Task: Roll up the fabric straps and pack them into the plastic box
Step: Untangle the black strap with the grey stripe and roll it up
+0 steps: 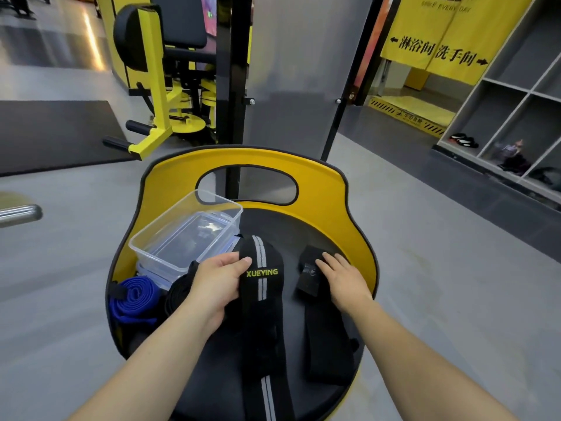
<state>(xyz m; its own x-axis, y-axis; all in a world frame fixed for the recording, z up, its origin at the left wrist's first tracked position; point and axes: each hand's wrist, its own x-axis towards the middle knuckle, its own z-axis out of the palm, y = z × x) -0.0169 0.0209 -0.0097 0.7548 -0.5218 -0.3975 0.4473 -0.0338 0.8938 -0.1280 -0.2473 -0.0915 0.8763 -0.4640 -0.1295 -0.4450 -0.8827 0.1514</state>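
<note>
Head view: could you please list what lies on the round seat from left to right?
Blue rolled strap → left hand → black strap with grey stripe → plain black strap, under the right hand.

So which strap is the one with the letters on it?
Find the round black and yellow seat. The strap runs down its middle, gripped by the left hand. Only it has a grey stripe and yellow XUEYING lettering.

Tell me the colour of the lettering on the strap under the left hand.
Yellow-green "XUEYING" lettering on the black strap, head view.
</note>
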